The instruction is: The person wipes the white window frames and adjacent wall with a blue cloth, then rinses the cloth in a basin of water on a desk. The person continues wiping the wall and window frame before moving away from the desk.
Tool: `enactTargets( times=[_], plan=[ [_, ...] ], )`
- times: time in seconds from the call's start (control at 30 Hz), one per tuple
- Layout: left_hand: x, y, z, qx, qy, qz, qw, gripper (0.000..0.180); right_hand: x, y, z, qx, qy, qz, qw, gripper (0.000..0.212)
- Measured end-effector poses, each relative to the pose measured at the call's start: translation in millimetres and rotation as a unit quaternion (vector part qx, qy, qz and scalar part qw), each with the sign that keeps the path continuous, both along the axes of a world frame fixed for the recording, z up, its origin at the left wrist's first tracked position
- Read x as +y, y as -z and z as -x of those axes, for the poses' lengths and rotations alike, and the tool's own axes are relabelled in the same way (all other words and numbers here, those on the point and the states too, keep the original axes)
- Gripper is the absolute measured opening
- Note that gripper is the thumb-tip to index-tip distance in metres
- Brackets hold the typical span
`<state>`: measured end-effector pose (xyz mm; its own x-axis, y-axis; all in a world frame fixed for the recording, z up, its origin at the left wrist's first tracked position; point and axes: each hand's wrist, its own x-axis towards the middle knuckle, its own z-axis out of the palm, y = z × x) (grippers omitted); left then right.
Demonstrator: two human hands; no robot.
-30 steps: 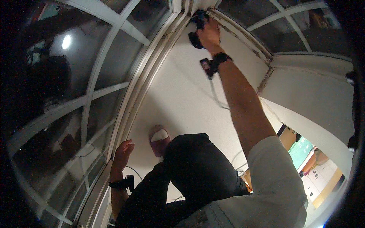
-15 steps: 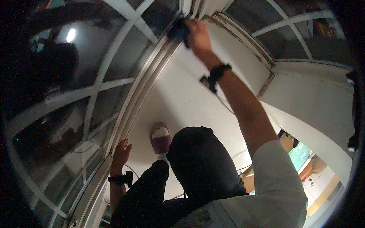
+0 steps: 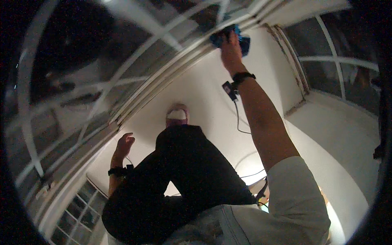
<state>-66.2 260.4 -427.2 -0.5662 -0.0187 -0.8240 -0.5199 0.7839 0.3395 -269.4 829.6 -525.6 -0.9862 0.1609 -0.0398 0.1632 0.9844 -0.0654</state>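
Note:
A blue cloth (image 3: 245,44), dark with lighter patches, lies bunched under my right hand (image 3: 232,52). That hand is closed on it, pressing it to the sill at the foot of the window frame (image 3: 192,51). My left hand (image 3: 124,145) hangs near the lower end of the frame, apart from it. Its fingers are loosely bent with a gap at the thumb, and nothing shows in them. Each wrist wears a black strap with a small device; a cable (image 3: 238,116) runs from the right one (image 3: 230,90).
Dark panes with white bars (image 3: 118,77) line my left; another barred window (image 3: 339,57) is at the far right. Its frame edge looks worn and brown. My foot in a purple slipper (image 3: 177,118) rests on the pale surface ahead. A bright gap lies behind my right arm.
My view has turned, so the window frame slants more. The right hand with the cloth appears farther right and slightly lower. My knees have shifted, and my left hand appears a little higher.

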Motion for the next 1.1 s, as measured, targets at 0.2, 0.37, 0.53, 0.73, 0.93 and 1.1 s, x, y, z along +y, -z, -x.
enactTargets(
  times=[0.2, 0.37, 0.53, 0.73, 0.93, 1.1],
  plan=[
    [-17, -17, -21, 0.077, 0.041, 0.096, 0.992, 0.045, 46, 55, 22, 0.046, -0.029, 0.213, 0.975, 0.043],
    [-40, -34, -22, -0.076, 0.152, 0.159, 0.973, 0.048, 38, 81, 6, 0.061, -0.187, -0.080, 0.977, 0.042],
    [-81, -8, -15, -0.047, 0.288, 0.191, 0.937, 0.047, -119, 105, -47, 0.167, -0.314, 0.027, 0.934, 0.045],
    [-70, 17, -19, 0.102, 0.228, 0.070, 0.966, 0.043, -282, 105, -94, 0.117, -0.405, 0.108, 0.900, 0.044],
    [-61, 0, -54, 0.085, 0.159, 0.003, 0.984, 0.047, -420, 107, -128, 0.100, -0.494, 0.206, 0.839, 0.046],
    [-71, 2, -84, 0.048, 0.142, 0.029, 0.988, 0.047, -464, 104, -134, -0.085, -0.475, 0.429, 0.764, 0.038]
  ],
)
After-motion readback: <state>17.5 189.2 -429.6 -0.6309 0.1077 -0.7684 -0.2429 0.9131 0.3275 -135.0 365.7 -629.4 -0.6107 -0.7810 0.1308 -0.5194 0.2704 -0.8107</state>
